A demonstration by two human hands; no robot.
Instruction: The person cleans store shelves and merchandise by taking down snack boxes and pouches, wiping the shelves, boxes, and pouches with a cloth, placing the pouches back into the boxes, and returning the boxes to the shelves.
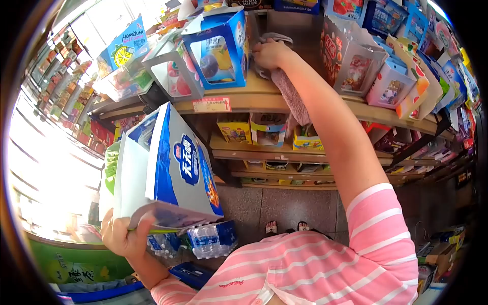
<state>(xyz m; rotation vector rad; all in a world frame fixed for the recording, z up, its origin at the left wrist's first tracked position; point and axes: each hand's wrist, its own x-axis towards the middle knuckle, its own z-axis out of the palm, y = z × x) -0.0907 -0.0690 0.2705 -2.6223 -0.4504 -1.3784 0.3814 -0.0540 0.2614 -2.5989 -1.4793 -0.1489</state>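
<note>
My left hand grips the lower end of a tilted blue-and-white cardboard display box, held off the shelf at the left. Green packets show at its far left side. My right hand is closed on a cleaning cloth, pinkish-grey, which lies on the upper wooden shelf and hangs down over its front edge. Just left of that hand stands a blue box with a fruit window. To its right is a brown-and-silver snack box.
A price label is fixed to the shelf edge. Lower shelves hold small boxes. Wrapped bottle packs stand on the tiled floor near my feet. A green carton is at the lower left, and more cartons are at the right.
</note>
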